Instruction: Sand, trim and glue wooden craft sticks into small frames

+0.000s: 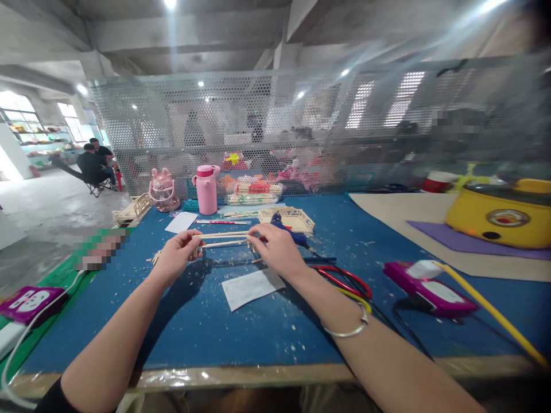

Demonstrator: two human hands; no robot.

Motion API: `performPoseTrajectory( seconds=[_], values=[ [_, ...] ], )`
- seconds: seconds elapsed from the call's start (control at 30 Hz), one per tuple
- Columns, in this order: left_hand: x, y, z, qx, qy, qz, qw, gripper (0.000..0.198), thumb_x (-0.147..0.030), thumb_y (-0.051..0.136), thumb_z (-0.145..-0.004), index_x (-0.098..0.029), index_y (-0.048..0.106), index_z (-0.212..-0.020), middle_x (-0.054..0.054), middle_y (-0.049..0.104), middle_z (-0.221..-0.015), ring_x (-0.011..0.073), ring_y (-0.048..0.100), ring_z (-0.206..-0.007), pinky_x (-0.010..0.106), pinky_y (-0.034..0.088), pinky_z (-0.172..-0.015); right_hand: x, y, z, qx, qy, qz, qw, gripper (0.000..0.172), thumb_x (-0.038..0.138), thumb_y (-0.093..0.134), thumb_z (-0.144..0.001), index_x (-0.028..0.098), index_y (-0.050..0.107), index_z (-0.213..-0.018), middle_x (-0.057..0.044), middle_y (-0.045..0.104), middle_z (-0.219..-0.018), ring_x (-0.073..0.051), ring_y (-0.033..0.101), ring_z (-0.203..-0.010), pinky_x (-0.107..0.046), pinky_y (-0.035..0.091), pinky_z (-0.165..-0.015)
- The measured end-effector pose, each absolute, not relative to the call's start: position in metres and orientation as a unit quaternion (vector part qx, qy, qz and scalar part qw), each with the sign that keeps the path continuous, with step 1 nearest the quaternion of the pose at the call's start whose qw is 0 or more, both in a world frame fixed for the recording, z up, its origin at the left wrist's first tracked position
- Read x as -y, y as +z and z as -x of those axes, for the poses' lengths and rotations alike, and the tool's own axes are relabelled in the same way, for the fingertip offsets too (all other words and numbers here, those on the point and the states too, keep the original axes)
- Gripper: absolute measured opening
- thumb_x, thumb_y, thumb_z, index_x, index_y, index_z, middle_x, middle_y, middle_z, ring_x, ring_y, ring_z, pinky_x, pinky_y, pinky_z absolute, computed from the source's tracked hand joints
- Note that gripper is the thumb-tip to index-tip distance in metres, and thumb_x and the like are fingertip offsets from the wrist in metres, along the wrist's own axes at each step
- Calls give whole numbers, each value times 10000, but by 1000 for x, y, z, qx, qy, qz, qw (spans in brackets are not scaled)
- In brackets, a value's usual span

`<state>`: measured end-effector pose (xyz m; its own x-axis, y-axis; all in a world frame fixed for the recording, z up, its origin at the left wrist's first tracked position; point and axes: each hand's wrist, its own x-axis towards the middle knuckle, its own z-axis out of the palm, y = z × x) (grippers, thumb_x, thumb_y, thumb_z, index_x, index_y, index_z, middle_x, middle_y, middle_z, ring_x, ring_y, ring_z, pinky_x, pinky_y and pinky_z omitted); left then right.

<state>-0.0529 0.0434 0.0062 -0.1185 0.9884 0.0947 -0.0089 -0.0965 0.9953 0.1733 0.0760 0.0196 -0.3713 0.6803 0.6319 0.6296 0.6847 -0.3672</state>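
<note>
Between my two hands is a small frame of pale wooden sticks (224,244), lifted over the blue tabletop with two long sticks running side to side. My left hand (177,253) is closed on its left end, thumb and fingers pinching it. At the opposite end my right hand (275,248) grips it the same way, its fingertips partly hidden. Just behind my right hand lies a dark blue glue gun (297,234), partly covered by the hand. A pale wooden tray-like frame (306,219) sits beyond it. A white sheet of paper (252,288) rests below my hands.
Along the back stand a pink bottle (207,192), a pink rabbit-eared jug (163,194) and bundled sticks (253,195). To the right are a purple power strip (430,289), cables and a yellow cooker (499,215). A perforated metal screen (258,103) closes off the rear.
</note>
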Motion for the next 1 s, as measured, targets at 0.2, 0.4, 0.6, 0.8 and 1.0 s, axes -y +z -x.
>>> performPoseTrajectory(
  seconds=[0.2,0.4,0.6,0.8,1.0],
  values=[
    [-43,6,54,-509,551,-495,440,523,-514,706,-524,-152,573,-877,-14,607,-704,84,527,-515,221,358,-507,-86,13,-177,754,218,414,461,110,263,607,-702,190,558,-768,24,575,-628,-116,525,-550,-241,412,-559],
    [-41,10,53,-525,545,-485,438,557,-547,707,-481,-158,568,-856,-11,612,-700,94,527,-530,241,384,-542,-94,13,-185,740,317,374,460,138,306,610,-672,178,618,-722,-18,652,-721,-151,590,-692,-293,460,-697],
    [-41,10,54,-514,547,-487,447,569,-537,727,-467,-151,578,-856,-15,615,-704,87,533,-538,238,405,-563,-92,12,-184,735,286,384,480,151,317,591,-686,176,640,-713,-18,655,-699,-151,576,-660,-294,451,-676],
    [-42,9,55,-496,552,-503,443,498,-471,737,-503,-153,580,-854,12,645,-742,104,564,-586,248,426,-596,-91,12,-182,725,264,400,495,181,346,592,-703,177,639,-742,-22,660,-709,-156,572,-664,-290,446,-668],
    [-42,9,56,-487,547,-517,444,452,-335,750,-502,-161,580,-883,20,656,-795,111,581,-626,259,434,-633,-92,13,-183,726,251,403,497,168,338,589,-709,178,637,-723,-25,665,-736,-159,571,-683,-289,444,-674]
  ],
)
